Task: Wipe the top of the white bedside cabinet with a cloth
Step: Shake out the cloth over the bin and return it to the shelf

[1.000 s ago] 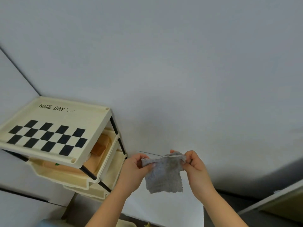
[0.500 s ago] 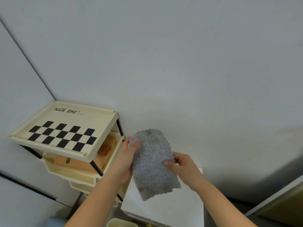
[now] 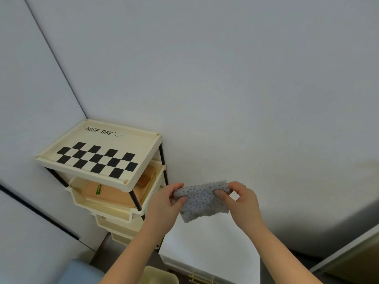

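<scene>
Off to the left of the hands stands a cream tiered shelf with a chequered top tray. An orange box lies in the tier beneath. The shelf's near right post is just beside the left hand.

That hand pinches the left end of the grey dotted cloth between thumb and fingers. The right hand pinches the right end in the same way. The hands are apart, and the cloth is drawn out between them in the air, its lower edge hanging free.

The white cabinet lies below the hands and a little toward the person, so the coming move is, I judge, a plain drop downward. The cloth hangs above the back part of its top, close to the wall. The right hand is more squarely over the top, while the left hangs about over its left edge. The forearms cover the top's side edges in part, so I cannot tell its long axis for sure.

Room is tight on two sides. The wall closes the far side and the shelf crowds the left edge. A cream bin sits below the front left corner. To the right of the right hand the top ends in a gap, and a greenish panel lies well beyond it. Strokes toward the person or to the right look freest.
</scene>
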